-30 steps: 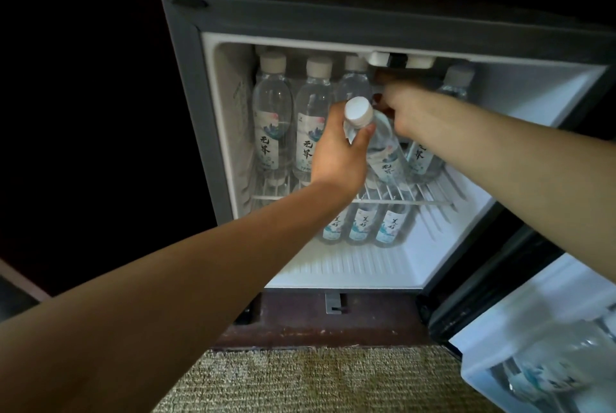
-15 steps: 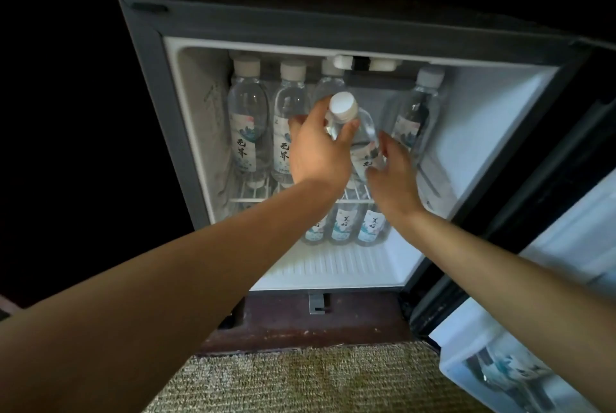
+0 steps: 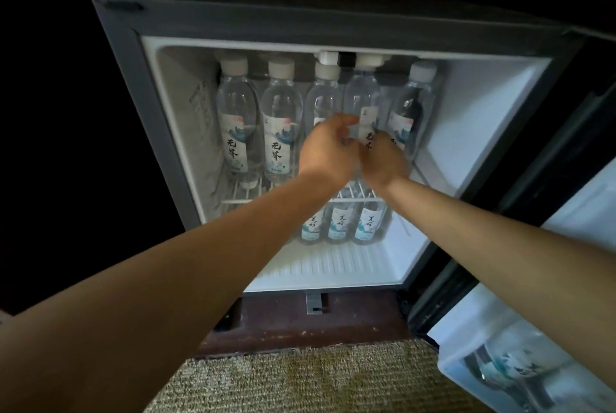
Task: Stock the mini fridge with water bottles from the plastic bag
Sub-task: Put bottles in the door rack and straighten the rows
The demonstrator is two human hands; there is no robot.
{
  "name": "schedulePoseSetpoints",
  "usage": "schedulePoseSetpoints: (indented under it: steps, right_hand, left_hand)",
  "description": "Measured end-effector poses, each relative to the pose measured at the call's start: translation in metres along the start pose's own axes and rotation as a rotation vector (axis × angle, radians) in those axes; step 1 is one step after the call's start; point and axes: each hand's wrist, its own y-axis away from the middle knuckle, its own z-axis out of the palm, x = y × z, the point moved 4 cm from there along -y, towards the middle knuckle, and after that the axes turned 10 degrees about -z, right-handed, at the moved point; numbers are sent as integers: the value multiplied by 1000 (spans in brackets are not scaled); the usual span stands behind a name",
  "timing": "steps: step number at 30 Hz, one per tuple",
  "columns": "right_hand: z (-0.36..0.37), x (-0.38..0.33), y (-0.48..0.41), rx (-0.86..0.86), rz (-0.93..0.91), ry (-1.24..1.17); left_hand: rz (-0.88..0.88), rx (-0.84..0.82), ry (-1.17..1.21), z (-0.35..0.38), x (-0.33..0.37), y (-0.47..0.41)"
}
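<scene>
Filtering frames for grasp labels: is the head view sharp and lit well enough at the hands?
Head view: fridge lit inside, surroundings near black; left hand and right hand motion-blurred, so finger contact on the bottle between them is unreadable; shelf bottles have legible labels; wide-angle bows the fridge frame; door shelf dim, soft.

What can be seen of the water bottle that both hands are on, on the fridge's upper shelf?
The water bottle is clear plastic with a white label bearing black characters. It stands upright on the wire shelf, fourth from the left. Its cap is lost against a white fitting above. The left hand grips its middle; the right hand, blurred, is against its lower part.
</scene>
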Motion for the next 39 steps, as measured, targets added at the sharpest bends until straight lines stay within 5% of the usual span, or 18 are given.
schedulePoseSetpoints:
  steps: [11,25,39]
  right_hand:
    - [17,6,19,176,15,-305]
    - [29,18,27,92,123,-270]
    - [3,-80,147,-90,43,-761]
  left_hand:
    - [-86,5,-200,-5,-23,5]
    - [-143,-67,-216,-5,-36,8]
    - [-349,-74,74,-124,-43,119]
